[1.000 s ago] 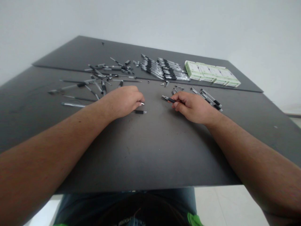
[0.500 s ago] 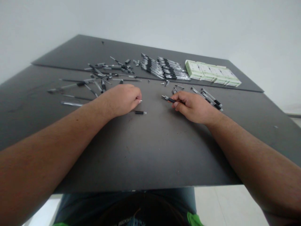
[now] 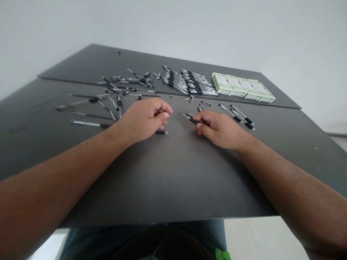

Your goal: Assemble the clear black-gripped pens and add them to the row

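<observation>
Pinching a small piece (image 3: 168, 113), too small to identify, between thumb and forefinger with the grip of the left hand (image 3: 149, 117), above the bench (image 3: 176, 180); pinching a dark-sleeved pen (image 3: 193, 120) with the grip of the right hand (image 3: 217, 128), pointing its tip toward the left hand, leaving a gap between the two; hiding part of a black-ended pen (image 3: 162, 133) lying beneath the left hand; having several loose pens (image 3: 242, 115) lying near the right hand, on its outer side, and some small parts (image 3: 206, 103) lying just beyond it; facing two rows of dark-banded pens (image 3: 176, 80) farther back, with white-and-green boxes (image 3: 244, 86) resting just to their right; having scattered pen parts (image 3: 119, 102) lying beyond the left forearm.
</observation>
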Demonstrator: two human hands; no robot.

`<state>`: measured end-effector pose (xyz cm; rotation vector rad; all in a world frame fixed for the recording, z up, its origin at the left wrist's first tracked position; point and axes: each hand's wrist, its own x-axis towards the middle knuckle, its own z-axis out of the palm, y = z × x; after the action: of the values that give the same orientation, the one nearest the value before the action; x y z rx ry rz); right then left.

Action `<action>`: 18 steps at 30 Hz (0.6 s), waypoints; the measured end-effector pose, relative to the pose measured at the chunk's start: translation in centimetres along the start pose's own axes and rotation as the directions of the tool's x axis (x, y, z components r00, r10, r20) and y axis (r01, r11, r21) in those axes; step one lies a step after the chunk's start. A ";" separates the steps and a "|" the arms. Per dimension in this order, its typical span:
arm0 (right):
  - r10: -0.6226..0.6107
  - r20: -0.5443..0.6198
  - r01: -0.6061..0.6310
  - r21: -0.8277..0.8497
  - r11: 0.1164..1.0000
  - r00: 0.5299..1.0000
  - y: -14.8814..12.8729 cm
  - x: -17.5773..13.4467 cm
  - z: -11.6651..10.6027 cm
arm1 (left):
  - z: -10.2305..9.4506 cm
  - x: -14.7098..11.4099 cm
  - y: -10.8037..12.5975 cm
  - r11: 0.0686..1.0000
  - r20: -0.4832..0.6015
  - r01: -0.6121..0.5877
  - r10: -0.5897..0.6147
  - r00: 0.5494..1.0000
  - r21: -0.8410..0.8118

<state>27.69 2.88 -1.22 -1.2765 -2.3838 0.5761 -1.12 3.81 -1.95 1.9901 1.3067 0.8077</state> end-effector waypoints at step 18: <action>-0.017 0.044 0.016 0.023 1.000 0.999 -1.9 -0.4 0.2 | 2.2 -1.0 0.9 0.809 -0.069 0.036 -0.095 0.993 -0.587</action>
<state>26.49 1.62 -0.45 -1.2460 -2.4136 0.6310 0.71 2.24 -2.82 1.4169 1.0018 1.1240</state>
